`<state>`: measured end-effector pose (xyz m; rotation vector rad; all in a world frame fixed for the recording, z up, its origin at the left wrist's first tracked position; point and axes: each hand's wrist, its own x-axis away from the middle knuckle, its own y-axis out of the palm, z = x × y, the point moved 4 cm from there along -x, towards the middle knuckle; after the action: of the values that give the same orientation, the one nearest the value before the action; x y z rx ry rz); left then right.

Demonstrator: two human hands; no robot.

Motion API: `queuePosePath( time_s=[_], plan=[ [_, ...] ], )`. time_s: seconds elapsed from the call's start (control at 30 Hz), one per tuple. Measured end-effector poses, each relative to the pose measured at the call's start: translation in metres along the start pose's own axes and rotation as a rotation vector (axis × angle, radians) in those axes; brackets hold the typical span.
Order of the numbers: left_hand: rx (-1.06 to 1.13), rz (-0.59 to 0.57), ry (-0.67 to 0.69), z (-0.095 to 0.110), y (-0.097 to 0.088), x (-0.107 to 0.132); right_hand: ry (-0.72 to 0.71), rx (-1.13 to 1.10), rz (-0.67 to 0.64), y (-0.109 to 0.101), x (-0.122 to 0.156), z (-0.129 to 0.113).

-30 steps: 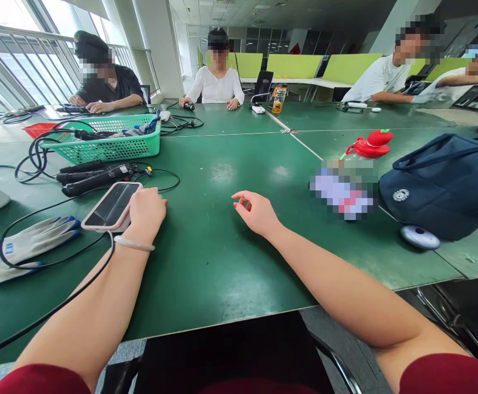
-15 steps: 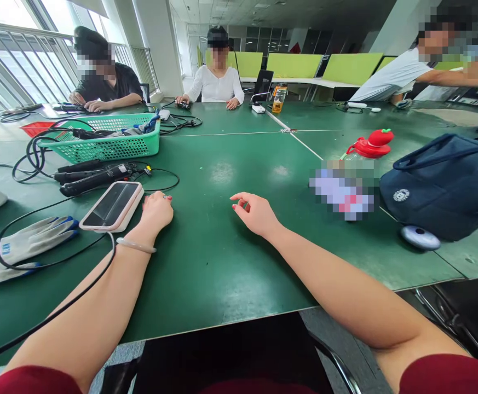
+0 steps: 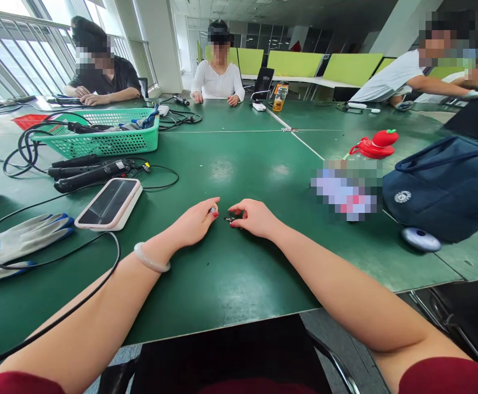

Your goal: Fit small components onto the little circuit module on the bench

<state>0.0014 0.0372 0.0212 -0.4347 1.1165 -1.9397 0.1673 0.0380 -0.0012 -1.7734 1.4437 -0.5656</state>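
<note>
My left hand [image 3: 195, 223] and my right hand [image 3: 255, 219] rest close together on the green table [image 3: 222, 262], fingertips nearly meeting. The left fingers pinch a tiny metallic piece [image 3: 213, 209]. A small dark part [image 3: 229, 219] lies on the table right at the right hand's curled fingertips, touching or nearly touching them. A pink-cased phone [image 3: 109, 203] lies face up to the left, apart from both hands.
White work gloves [image 3: 17, 243] and black cables [image 3: 58, 257] lie at the left. A green basket [image 3: 99, 137] and black tools [image 3: 86, 172] sit behind the phone. A red-capped bottle [image 3: 362, 158], navy bag [image 3: 448, 186] and grey puck [image 3: 420, 239] are on the right. Other people sit at the far side.
My left hand left the phone's side and slid right to the table's middle, meeting the right hand. The right hand lowered onto the table with its fingers curled.
</note>
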Motion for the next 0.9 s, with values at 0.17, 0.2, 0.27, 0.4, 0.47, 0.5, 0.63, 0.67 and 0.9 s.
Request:
queuePosePath(
  time_s=[0.17,0.2,0.27,0.4,0.47,0.5,0.63,0.67,0.9],
  plan=[
    [0.026,-0.157,0.044,0.000,0.006,0.003,0.013,-0.010,-0.001,0.000,0.001,-0.001],
    [0.041,-0.184,0.053,0.003,0.008,0.004,0.013,-0.016,-0.001,-0.001,0.001,-0.001],
    [0.063,-0.186,0.046,0.007,0.009,0.006,0.017,-0.033,-0.003,-0.005,0.002,0.000],
    [0.126,-0.115,0.038,0.008,0.006,0.004,0.036,-0.037,-0.087,-0.014,0.005,0.007],
    [0.150,-0.084,0.035,0.007,0.004,0.003,0.018,-0.029,-0.160,-0.016,0.006,0.010],
    [0.144,-0.077,0.038,0.006,0.004,0.002,0.008,-0.021,-0.181,-0.016,0.006,0.010],
    [0.053,-0.107,0.090,0.009,0.006,0.001,-0.054,0.033,-0.120,-0.012,0.004,0.006],
    [0.037,-0.104,0.103,0.010,0.007,0.001,-0.071,0.049,-0.084,-0.011,0.003,0.004],
    [-0.045,0.117,0.080,0.001,-0.003,-0.003,-0.173,0.037,-0.058,-0.003,0.004,-0.007]
  ],
)
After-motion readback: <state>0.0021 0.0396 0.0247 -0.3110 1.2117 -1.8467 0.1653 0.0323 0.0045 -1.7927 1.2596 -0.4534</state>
